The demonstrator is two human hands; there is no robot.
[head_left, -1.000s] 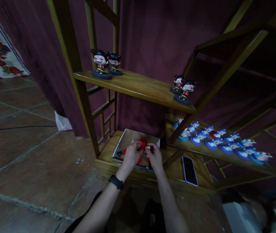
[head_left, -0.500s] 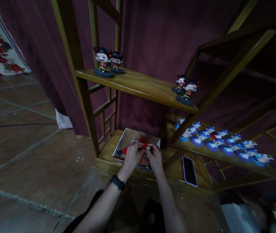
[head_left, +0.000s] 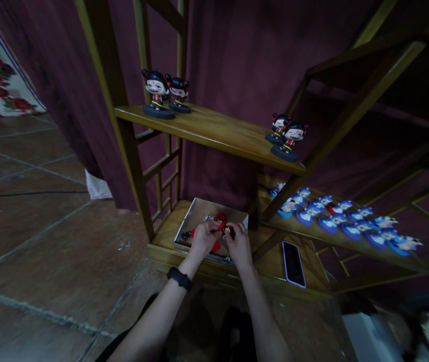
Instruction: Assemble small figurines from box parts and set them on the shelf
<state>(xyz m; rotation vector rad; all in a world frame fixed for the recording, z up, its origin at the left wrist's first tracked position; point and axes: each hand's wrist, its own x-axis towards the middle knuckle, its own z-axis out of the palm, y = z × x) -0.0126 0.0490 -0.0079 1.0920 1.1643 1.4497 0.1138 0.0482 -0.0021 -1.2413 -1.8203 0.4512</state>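
Both my hands work over an open cardboard box (head_left: 188,221) on the low wooden shelf. My left hand (head_left: 203,239), with a black band on the wrist, pinches the red part of a small figurine (head_left: 229,231). Closed around the dark-haired head end of the same figurine is my right hand (head_left: 240,245). It is held tilted, and my fingers hide part of it. More figurines with red bases (head_left: 215,247) lie in the box below, partly covered by my hands.
Two pairs of black-haired figurines (head_left: 156,93) (head_left: 292,138) stand on the upper shelf (head_left: 214,128). A phone (head_left: 293,264) lies right of the box. Several blue-and-white figurines (head_left: 333,221) line the shelf at right. Wooden posts (head_left: 123,151) frame the shelves.
The view has shifted slightly. My hands stay over the box, and the figurine between them has turned a little, its face now showing more clearly.
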